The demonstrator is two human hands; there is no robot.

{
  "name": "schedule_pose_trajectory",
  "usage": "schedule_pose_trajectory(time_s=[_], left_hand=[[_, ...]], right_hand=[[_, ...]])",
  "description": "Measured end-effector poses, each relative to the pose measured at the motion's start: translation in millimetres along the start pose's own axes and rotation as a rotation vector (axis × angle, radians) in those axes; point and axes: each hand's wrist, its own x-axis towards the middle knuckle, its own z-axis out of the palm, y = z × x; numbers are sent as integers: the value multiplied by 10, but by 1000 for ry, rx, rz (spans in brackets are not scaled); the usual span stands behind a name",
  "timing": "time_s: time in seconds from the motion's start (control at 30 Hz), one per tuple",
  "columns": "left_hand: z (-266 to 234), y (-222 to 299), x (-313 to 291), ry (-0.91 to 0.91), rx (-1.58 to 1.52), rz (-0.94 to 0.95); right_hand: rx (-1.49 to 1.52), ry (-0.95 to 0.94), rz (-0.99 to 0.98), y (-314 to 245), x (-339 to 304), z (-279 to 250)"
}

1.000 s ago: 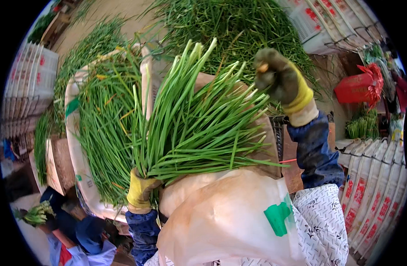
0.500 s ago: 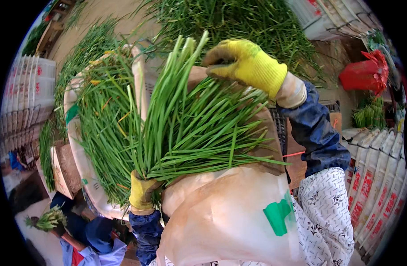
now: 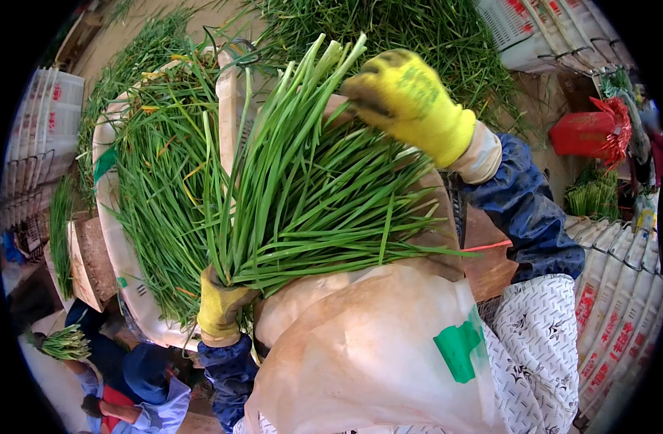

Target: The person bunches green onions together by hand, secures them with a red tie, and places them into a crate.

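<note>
My left hand (image 3: 221, 309), in a yellow work glove, is closed round the lower end of an upright bunch of green chives (image 3: 274, 155). The bunch's pale cut ends point up and away. My right hand (image 3: 417, 105), gloved alike, is beside those ends with its fingers curled; what they hold, if anything, is hidden. Under it, more loose chives (image 3: 346, 210) lie fanned out on a brownish cloth-like cover (image 3: 440, 210). To the left, a heap of long chives (image 3: 158, 210) fills a container with a pale covered rim (image 3: 104, 195).
A pale sheet with green tape (image 3: 346, 347) covers my lap. Chives (image 3: 389, 36) are piled on the ground ahead. White crates (image 3: 621, 311) stand right and left (image 3: 46, 130). A red bag (image 3: 584, 134) lies far right. Another person (image 3: 140, 383) holds a small bunch lower left.
My right hand's fingers have curled inward beside the cut ends; the thumb-to-finger gap no longer shows. The upright bunch still stands in my left hand. The view has shifted slightly.
</note>
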Motion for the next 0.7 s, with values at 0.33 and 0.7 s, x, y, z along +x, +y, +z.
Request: schedule_pose_trajectory(time_s=[0.33, 0.7], left_hand=[[24, -125, 68, -34, -44, 24], [43, -19, -53, 54, -83, 52]], right_hand=[[-394, -26, 742, 1397, -365, -504], [535, -102, 47, 7, 69, -48]])
